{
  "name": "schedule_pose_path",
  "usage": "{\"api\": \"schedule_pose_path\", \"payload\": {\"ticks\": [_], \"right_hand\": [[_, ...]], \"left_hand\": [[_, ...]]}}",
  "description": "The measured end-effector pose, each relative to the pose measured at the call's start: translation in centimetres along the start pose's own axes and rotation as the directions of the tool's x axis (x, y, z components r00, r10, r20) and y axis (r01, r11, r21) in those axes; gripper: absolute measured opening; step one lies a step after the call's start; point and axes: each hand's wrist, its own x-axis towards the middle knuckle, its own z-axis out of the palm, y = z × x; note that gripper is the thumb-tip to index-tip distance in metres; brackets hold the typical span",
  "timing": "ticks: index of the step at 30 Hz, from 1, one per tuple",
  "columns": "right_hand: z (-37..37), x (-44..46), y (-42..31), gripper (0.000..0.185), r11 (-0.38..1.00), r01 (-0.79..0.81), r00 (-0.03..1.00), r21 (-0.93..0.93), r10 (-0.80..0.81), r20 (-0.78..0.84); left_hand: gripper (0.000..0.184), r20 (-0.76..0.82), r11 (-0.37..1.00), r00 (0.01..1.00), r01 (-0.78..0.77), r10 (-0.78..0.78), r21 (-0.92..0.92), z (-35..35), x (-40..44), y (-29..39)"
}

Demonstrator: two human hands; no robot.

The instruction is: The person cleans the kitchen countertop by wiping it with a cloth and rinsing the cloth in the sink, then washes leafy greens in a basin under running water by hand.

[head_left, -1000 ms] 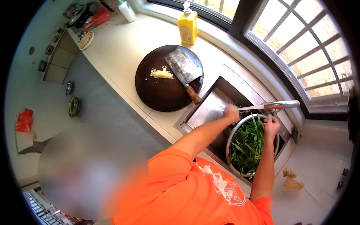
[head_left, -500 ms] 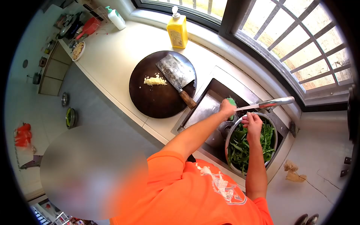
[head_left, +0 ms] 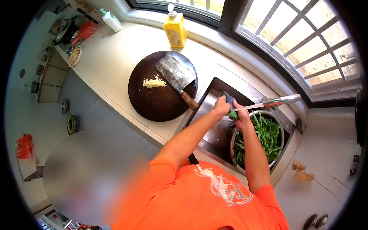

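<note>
Over the sink (head_left: 209, 132), my left hand (head_left: 220, 108) is closed on a crumpled green and dark-grey cloth (head_left: 232, 114). My right hand (head_left: 242, 116) grips the same cloth from the other side, so both hands nearly meet; some fingertips are hidden. A stream of water from the faucet (head_left: 283, 100) reaches my right hand and the cloth. Below and right of my right hand, a metal basin (head_left: 283, 143) of long green leafy vegetables (head_left: 266, 134) stands in the sink.
Left of the sink, a round dark cutting board (head_left: 153, 103) bears a cleaver (head_left: 175, 73) and chopped pale bits (head_left: 154, 82). A yellow pump bottle (head_left: 175, 30) and a white bottle (head_left: 111, 20) stand along the window side. The barred window (head_left: 299, 42) borders the counter.
My right hand has moved left from above the vegetables and taken hold of the cloth. My left hand has shifted slightly left, and more of the cloth now shows, including its dark part.
</note>
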Motion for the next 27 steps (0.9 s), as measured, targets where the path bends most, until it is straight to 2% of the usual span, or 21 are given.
{"api": "schedule_pose_path", "payload": {"ticks": [2,4,6,8,9,12,14,15,16,18,19,20,21,22,23,25,27], "right_hand": [[-1.1,2.9,2.0,0.012,0.940,0.254,0.959,-0.228,-0.276,-0.069],[-0.7,2.3,0.7,0.010,0.832,0.237,0.924,-0.502,-0.352,-0.148],[0.4,1.5,-0.3,0.014,0.895,0.228,0.931,-0.384,-0.316,-0.183],[0.4,3.1,0.9,0.012,0.820,0.336,0.859,-0.463,-0.469,-0.206],[0.6,3.1,1.1,0.011,0.866,0.364,0.868,-0.343,-0.449,-0.212],[1.1,2.7,1.8,0.011,0.900,0.383,0.867,-0.208,-0.428,-0.255],[1.2,1.9,3.2,0.012,0.891,0.389,0.873,-0.234,-0.438,-0.217],[1.6,1.6,3.4,0.012,0.881,0.401,0.871,-0.251,-0.452,-0.192],[2.2,0.7,3.7,0.024,0.856,0.350,0.876,-0.381,-0.443,-0.192],[3.8,-1.4,4.5,0.028,0.622,0.429,0.784,-0.656,-0.616,-0.072],[5.3,-3.1,4.4,0.030,0.569,0.466,0.765,-0.678,-0.644,-0.015],[6.6,-4.5,4.2,0.032,0.509,0.508,0.739,-0.695,-0.671,0.048],[7.4,-5.2,4.6,0.032,0.492,0.492,0.733,-0.718,-0.680,0.037],[7.9,-5.6,4.8,0.036,0.546,0.472,0.767,-0.692,-0.641,0.018],[8.3,-5.5,4.7,0.035,0.489,0.466,0.748,-0.738,-0.663,0.033],[8.0,-4.9,4.6,0.036,0.413,0.437,0.718,-0.799,-0.696,0.033],[6.9,-2.4,3.7,0.037,0.373,0.405,0.680,-0.835,-0.733,0.002]], "left_hand": [[0.029,-0.031,0.997,0.999,0.024,-0.026,-0.077,-1.0,0.1,-0.4],[0.033,-0.189,0.994,0.977,0.105,-0.096,0.039,-1.8,0.3,-1.0],[0.037,-0.154,0.979,0.972,0.161,-0.180,-0.125,-3.2,2.7,-5.1],[0.038,-0.131,0.887,0.933,0.266,-0.335,-0.377,-3.5,0.9,-3.2],[0.037,-0.127,0.871,0.920,0.297,-0.371,-0.391,-3.4,1.0,-3.9],[0.036,-0.108,0.795,0.877,0.363,-0.467,-0.486,-3.8,0.9,-4.4],[0.037,-0.044,0.688,0.847,0.399,-0.530,-0.607,-3.0,0.2,-2.8],[0.047,0.034,0.643,0.837,0.445,-0.546,-0.624,-2.3,0.7,-2.9],[0.048,0.092,0.614,0.859,0.431,-0.504,-0.661,-2.1,1.7,-3.8],[0.052,0.200,0.544,0.888,0.418,-0.414,-0.727,-1.5,4.0,-6.1],[0.055,0.301,0.558,0.871,0.482,-0.388,-0.675,-2.2,5.7,-7.6],[0.054,0.337,0.528,0.866,0.493,-0.369,-0.691,-2.1,6.5,-8.1],[0.053,0.371,0.497,0.860,0.506,-0.350,-0.705,-1.9,7.0,-8.4],[0.053,0.404,0.465,0.851,0.522,-0.336,-0.715,-1.8,7.1,-8.7],[0.050,0.429,0.512,0.861,0.507,-0.272,-0.694,-2.0,7.0,-9.2],[0.047,0.325,0.486,0.885,0.457,-0.335,-0.745,-1.4,6.1,-9.5],[0.043,0.298,0.467,0.895,0.431,-0.332,-0.772,-0.7,5.3,-8.8]]}}
